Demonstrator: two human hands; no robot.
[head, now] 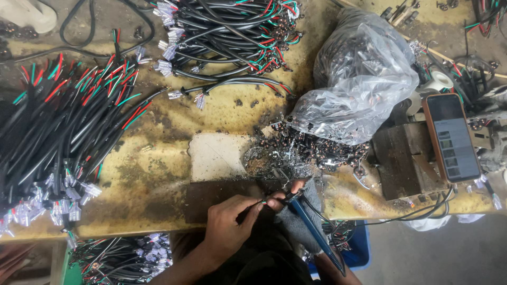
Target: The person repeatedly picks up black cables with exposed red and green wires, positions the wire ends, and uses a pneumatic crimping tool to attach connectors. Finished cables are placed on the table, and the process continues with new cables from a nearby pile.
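My left hand [229, 224] is at the front edge of the bench. It pinches the end of a thin black cable [252, 207] with coloured wires. My right hand [290, 190] is mostly wrapped in a grey cloth [306, 208] and grips a blue-handled soldering iron [314, 229]. The iron's tip meets the cable end between the two hands, over a dark plate [211, 194]. Just beyond the hands lie a small round dish of solder scraps [259, 159] and a heap of small copper-wound parts [311, 150].
A big bundle of black cables with red and green wires [63, 121] fills the left, and another bundle [227, 31] lies at the top. A clear plastic bag of parts [364, 79], a metal block [404, 158] and a phone [451, 137] stand at the right. A blue bin [359, 248] sits below the bench.
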